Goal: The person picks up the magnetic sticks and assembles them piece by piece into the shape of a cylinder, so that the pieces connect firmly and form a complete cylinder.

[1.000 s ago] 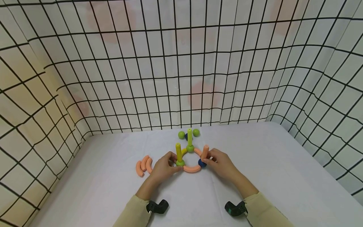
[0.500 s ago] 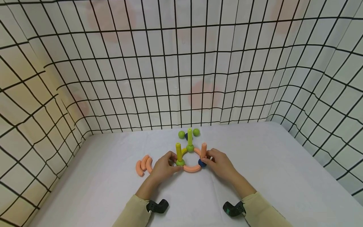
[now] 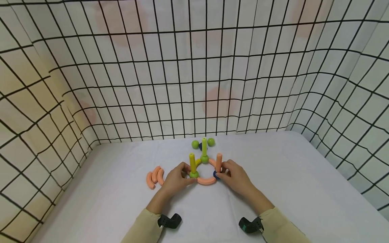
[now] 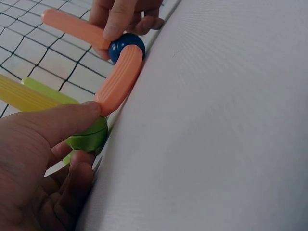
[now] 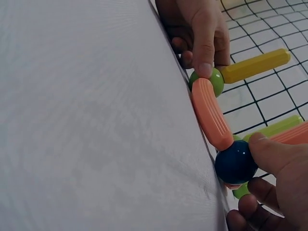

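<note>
A ring of ball-and-stick building pieces lies on the white cloth, three sticks standing up from it. My left hand (image 3: 175, 179) pinches the ring's left green ball (image 3: 193, 174), its thumb on the joint with the front curved orange stick (image 3: 206, 181). From that ball rises a yellow stick (image 3: 192, 162). On the right, my right hand (image 3: 236, 176) pinches the foot of a straight orange stick (image 3: 218, 161), which stands upright on the dark blue ball (image 5: 236, 162). At the back, a lime stick (image 3: 204, 147) stands on another green ball (image 3: 204, 159).
Three loose curved orange sticks (image 3: 155, 174) lie to the left of my left hand. Behind the ring sit two green balls (image 3: 195, 144) and a dark blue ball (image 3: 200, 146). A black grid pattern (image 3: 206, 82) covers the white surround.
The straight orange stick in my right hand has gone from leaning right to upright on the blue ball, and that hand has shifted slightly left. The left hand keeps its grip.
</note>
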`<act>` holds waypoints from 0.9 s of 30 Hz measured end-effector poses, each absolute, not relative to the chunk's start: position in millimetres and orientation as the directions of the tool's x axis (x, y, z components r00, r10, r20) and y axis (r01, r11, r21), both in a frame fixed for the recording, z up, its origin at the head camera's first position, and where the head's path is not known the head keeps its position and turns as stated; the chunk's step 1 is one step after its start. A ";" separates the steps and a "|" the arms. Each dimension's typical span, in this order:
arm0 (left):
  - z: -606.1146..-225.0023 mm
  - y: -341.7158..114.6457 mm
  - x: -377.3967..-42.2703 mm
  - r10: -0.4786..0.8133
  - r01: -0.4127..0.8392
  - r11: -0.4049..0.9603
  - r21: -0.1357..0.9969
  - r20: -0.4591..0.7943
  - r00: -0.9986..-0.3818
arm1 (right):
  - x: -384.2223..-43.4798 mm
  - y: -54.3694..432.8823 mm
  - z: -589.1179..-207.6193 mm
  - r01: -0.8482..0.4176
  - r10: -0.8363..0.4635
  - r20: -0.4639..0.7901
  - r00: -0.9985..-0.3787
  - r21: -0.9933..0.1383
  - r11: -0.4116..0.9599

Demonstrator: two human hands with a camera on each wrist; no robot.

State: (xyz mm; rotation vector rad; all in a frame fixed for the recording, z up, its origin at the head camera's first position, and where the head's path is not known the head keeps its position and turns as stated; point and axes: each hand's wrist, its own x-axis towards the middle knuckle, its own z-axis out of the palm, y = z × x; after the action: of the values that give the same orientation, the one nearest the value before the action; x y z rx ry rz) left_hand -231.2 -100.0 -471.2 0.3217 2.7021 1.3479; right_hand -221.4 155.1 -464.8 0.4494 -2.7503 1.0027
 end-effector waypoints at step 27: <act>-471.8 -101.6 -230.7 0.273 0.193 0.559 0.806 0.041 -0.961 | -222.4 170.4 -474.5 -0.304 -0.232 0.201 -0.952 -0.518 0.799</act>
State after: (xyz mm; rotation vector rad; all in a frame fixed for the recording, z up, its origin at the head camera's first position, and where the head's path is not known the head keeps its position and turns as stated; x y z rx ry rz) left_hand -230.7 -101.6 -471.8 0.4034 2.6953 1.3769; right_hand -222.4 170.4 -474.5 0.4283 -2.8583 0.8559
